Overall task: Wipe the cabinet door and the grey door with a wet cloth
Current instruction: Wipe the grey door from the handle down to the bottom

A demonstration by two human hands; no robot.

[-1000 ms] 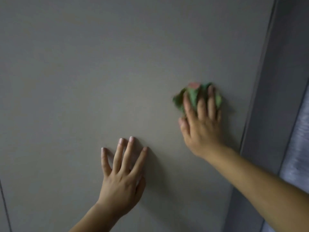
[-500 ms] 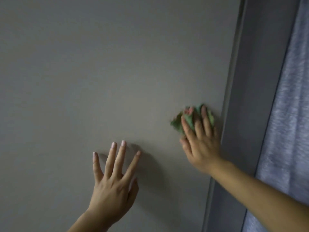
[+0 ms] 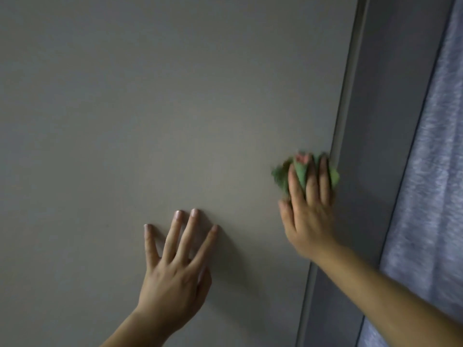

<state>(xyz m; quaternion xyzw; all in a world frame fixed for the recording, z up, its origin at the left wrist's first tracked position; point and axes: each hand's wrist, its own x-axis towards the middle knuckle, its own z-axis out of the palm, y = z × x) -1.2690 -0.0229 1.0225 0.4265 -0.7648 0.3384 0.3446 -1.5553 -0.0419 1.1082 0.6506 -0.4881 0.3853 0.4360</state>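
Note:
A flat grey-beige door panel (image 3: 150, 108) fills most of the head view. My right hand (image 3: 309, 209) presses a crumpled green cloth with a pink patch (image 3: 299, 171) flat against the panel, right at its right edge. The fingers lie straight over the cloth, which pokes out above and beside them. My left hand (image 3: 175, 266) rests on the panel lower down and to the left, fingers spread and straight, holding nothing.
A pale strip (image 3: 345, 108) runs along the panel's right edge. Beyond it stands a darker grey frame (image 3: 380, 121). A light patterned curtain (image 3: 436, 159) hangs at the far right.
My right hand with the cloth has slid right across the panel to its edge. The view has swung right, showing more frame and curtain. My left hand stays spread on the panel.

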